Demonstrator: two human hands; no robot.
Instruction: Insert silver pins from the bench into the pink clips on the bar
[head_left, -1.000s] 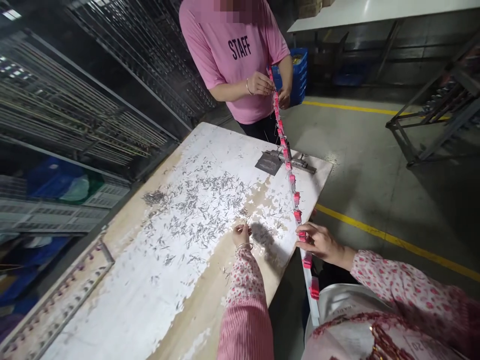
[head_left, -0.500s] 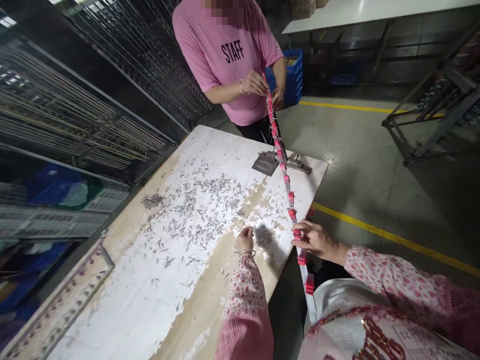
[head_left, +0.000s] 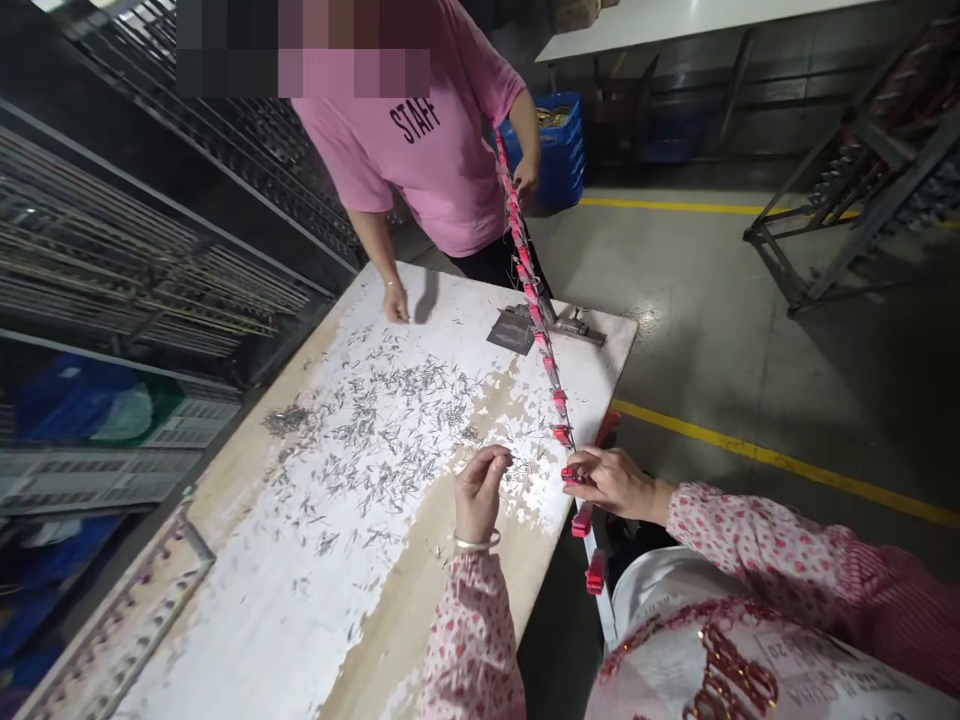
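A long white rail with several red clips (head_left: 545, 352) runs from my lap to a co-worker across the table. My right hand (head_left: 611, 482) grips the rail at one red clip near the table's right edge. My left hand (head_left: 480, 490) is raised a little above the table, fingertips pinched on a thin metal pin, close to that clip. Many small metal pins (head_left: 390, 420) lie scattered over the worn white table (head_left: 247, 610).
A co-worker in a pink shirt (head_left: 427, 150) holds the rail's far end and rests the other hand (head_left: 394, 302) on the table. A metal clamp plate (head_left: 517, 328) sits at the far edge. Racks of rods stand left; a blue crate (head_left: 561, 150) behind.
My left hand lifted off the table with a pin and moved toward the rail. The co-worker dropped one hand from the rail onto the table. The view shifted right.
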